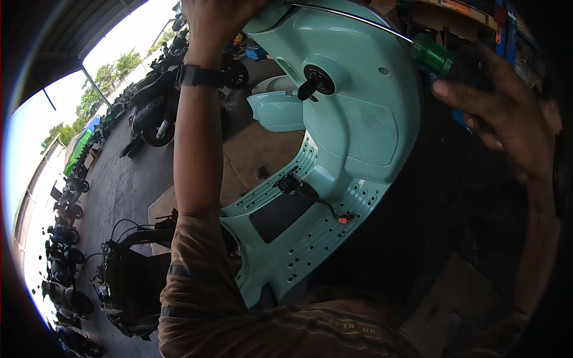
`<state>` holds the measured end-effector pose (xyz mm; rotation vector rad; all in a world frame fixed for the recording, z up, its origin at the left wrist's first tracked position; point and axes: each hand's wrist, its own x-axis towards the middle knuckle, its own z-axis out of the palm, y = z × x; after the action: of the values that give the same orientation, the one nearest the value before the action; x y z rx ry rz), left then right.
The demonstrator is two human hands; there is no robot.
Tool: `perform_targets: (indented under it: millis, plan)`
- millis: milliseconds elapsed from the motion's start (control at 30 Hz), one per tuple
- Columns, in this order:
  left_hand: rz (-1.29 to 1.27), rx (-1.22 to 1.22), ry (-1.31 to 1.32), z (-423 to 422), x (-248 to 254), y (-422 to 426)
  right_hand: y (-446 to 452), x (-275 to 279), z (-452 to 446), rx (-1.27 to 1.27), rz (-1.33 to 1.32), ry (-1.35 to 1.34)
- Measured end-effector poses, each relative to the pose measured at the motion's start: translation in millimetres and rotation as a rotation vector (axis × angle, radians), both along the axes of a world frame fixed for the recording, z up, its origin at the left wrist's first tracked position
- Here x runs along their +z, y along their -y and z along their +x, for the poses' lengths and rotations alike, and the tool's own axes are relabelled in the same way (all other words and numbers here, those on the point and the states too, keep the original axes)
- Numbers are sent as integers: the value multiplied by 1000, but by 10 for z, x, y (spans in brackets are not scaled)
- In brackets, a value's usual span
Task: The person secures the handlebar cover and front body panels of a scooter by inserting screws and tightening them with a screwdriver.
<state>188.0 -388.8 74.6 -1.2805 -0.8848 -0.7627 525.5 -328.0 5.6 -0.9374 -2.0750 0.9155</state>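
Observation:
A mint-green scooter front panel point(358, 101) with a key switch point(316, 80) fills the middle, joined to a footboard point(322, 232) of the same colour. My right hand point(507, 110) is closed round the handle of a screwdriver point(433, 53), green with a dark end. Its long metal shaft runs left across the top of the panel, and the tip is near the upper frame edge. At the panel's upper left is my left hand point(218, 21), with a dark band at the wrist. Its fingers are cut off by the frame, so what they touch is hidden.
On the footboard lies a black part with a cable and an orange connector point(343, 219). Another mint-green panel point(277, 110) rests behind on cardboard point(256, 149). A dark scooter frame point(131, 280) stands lower left, and several scooters point(62, 256) line the far left.

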Motion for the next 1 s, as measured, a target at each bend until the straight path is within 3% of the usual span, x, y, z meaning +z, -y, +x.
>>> perform_targets:
  millis: [133, 333, 367, 433, 467, 500, 533, 567, 600, 633, 700, 767, 867, 900, 1000]
  plan:
    - [-48, 8, 8, -35, 21, 83, 4, 16, -17, 47, 235, -33]
    - [-267, -93, -50, -171, 101, 234, 93, -3, -20, -90, 324, 9]
    - [-268, -95, -51, -171, 51, 233, 87, 40, -11, 7, 164, -26]
    - [125, -162, 116, -108, -196, 250, 90, 91, -32, 110, 7, -59]
    - [149, -614, 642, 287, -564, 201, 102, 115, -49, 150, -114, -111]
    - [146, -594, 622, 261, -780, 120, 116, 147, -61, 169, -166, -133]
    - [-62, -720, 812, 462, -951, 37, 130, 178, -73, 187, -219, -155]
    - [-345, -1087, 1250, 803, -1030, 65, 139, 206, -72, 182, -259, -161]
    - [-613, -1439, 1482, 854, -1051, 19, 128, 204, -74, 180, -281, -158]
    - [-778, -1863, 1462, 794, -1099, -112, 116, 204, -76, 178, -303, -155]
    - [-729, -1955, 1398, 823, -1037, -209, 31, 172, -57, 238, -430, -128]
    - [-626, -2109, 1345, 866, -1002, -299, 98, 122, -79, 234, -397, -166]
    - [-505, -2048, 1400, 892, -996, -345, 130, 72, -5, 285, -363, -177]
    - [-456, -2015, 1436, 900, -974, -369, 108, -94, -39, 124, 391, -165]
    - [-432, -1971, 1426, 965, -925, -362, 231, -231, 129, -175, 1164, 62]
